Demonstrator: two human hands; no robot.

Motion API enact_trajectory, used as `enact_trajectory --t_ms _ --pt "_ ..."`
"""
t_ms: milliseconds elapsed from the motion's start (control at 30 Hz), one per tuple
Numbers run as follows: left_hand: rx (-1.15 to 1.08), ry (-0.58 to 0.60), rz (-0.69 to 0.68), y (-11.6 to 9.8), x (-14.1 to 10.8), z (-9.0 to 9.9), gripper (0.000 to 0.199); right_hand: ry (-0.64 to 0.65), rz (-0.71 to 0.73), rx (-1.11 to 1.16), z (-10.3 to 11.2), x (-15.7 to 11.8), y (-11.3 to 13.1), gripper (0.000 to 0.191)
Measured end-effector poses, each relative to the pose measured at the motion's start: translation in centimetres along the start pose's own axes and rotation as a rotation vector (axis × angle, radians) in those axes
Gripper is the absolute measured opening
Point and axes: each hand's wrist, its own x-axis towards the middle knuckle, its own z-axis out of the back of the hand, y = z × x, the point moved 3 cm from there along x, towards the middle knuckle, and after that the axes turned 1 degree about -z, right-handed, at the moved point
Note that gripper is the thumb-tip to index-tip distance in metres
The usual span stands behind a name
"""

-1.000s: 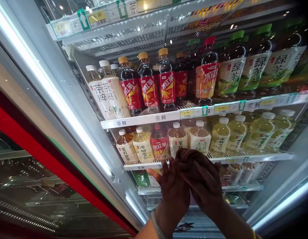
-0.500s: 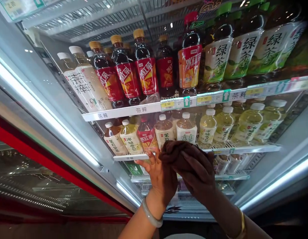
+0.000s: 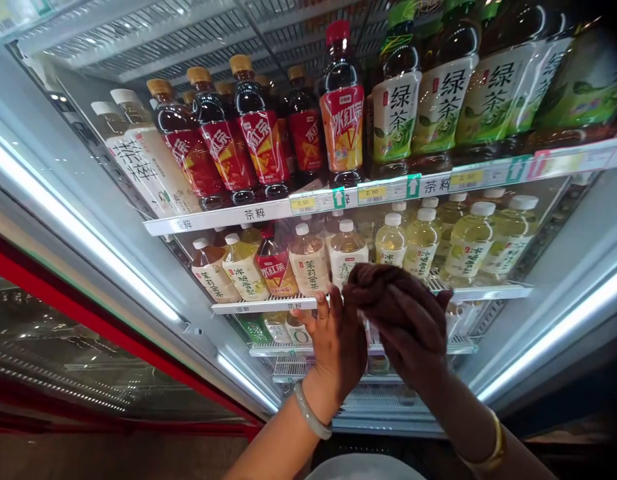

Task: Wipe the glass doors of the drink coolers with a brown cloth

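My right hand point(image 3: 418, 327) is closed around a crumpled dark brown cloth point(image 3: 371, 283), in front of the second shelf of a lit drinks cooler. Close beside it, my left hand point(image 3: 333, 347) has its fingers raised and apart, with nothing visible in them. Behind the hands, the shelf edge point(image 3: 258, 305) carries white-capped bottles, among them a jasmine tea bottle point(image 3: 308, 263) and a red-labelled bottle point(image 3: 276, 267). The cloth hides part of a green-lettered bottle point(image 3: 347, 250).
Above, a shelf rail point(image 3: 268, 210) with price tags bears red-labelled bottles point(image 3: 261, 137) and large green tea bottles point(image 3: 397, 120). A red frame point(image 3: 118, 347) and a light strip point(image 3: 83, 233) run down the left; another light strip point(image 3: 558, 353) is at right.
The shelves and bottles have shifted left and slightly up in the view. Both hands and the cloth appear a little further right, still close together. The cloth is still in my right hand.
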Motion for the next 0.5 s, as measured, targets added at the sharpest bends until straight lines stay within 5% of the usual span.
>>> enact_trajectory --t_ms 133,333,500 --pt "0.016 -0.047 0.013 -0.4 0.9 0.4 0.089 -0.086 -0.026 -0.040 2.2 0.8 -2.6 0.034" --pt "0.022 -0.056 -0.009 -1.5 1.4 0.0 0.088 -0.061 -0.066 -0.024 0.8 -1.6 -1.1 0.034" --pt "0.044 0.003 0.061 -2.1 1.6 -0.1 0.092 -0.066 0.006 -0.039 2.1 1.3 -3.1 0.043"
